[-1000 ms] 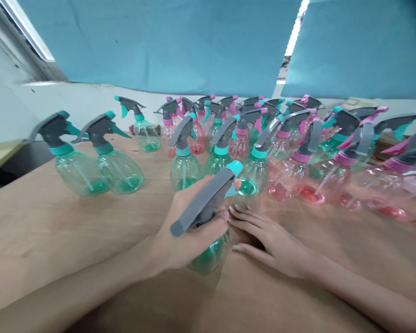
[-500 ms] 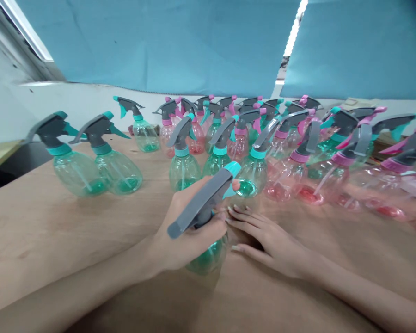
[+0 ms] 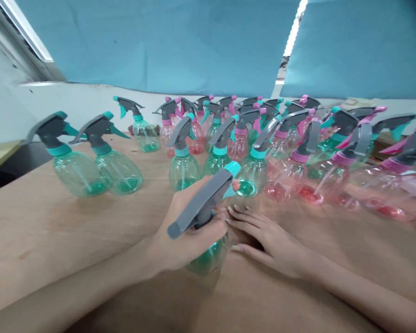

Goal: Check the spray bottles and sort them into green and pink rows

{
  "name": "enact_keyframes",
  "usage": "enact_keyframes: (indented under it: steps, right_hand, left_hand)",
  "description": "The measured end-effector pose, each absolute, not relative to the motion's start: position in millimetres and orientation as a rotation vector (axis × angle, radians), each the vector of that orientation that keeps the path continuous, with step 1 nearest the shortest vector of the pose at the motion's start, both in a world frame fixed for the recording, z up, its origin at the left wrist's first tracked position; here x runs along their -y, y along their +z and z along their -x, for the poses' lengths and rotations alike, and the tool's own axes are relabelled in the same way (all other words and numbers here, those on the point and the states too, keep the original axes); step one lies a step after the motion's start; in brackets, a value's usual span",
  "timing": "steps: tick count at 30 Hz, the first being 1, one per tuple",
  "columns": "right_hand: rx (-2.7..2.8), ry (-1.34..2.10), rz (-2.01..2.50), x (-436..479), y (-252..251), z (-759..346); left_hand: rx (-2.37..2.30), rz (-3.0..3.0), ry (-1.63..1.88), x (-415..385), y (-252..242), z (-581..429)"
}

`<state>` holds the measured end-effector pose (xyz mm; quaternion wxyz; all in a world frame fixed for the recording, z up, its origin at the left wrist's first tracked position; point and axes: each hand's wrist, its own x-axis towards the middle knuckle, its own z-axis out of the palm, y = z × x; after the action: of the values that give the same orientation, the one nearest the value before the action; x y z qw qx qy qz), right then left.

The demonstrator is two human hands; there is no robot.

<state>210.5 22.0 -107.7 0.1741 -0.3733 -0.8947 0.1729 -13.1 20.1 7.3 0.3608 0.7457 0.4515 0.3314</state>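
Note:
My left hand point(image 3: 183, 231) is wrapped around the neck of a green spray bottle point(image 3: 211, 259) with a grey trigger head and turquoise nozzle. The bottle stands in front of me, its nozzle facing away and to the right; the fingers cover its collar. My right hand point(image 3: 263, 238) lies palm down on the wooden table point(image 3: 125, 263), fingers stretched out, close to the bottle's right side. Just beyond my hands stand green spray bottles, one at the left point(image 3: 185, 171), one in the middle point(image 3: 217, 159) and one at the right point(image 3: 253, 173).
Two green spray bottles stand at the left, the nearer one point(image 3: 119, 171) beside its neighbour point(image 3: 76, 171). Pink spray bottles point(image 3: 312, 185) and more green ones crowd the back and right. A blue curtain point(image 3: 159, 46) hangs behind the table.

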Motion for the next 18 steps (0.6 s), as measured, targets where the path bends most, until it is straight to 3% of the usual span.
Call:
enact_keyframes:
  steps: [18]
  right_hand:
    - [2.562, 0.486, 1.095, -21.3, -104.4, -208.7]
  left_hand:
    - [-1.061, -2.020, 0.881, -24.0, 8.5, 15.3]
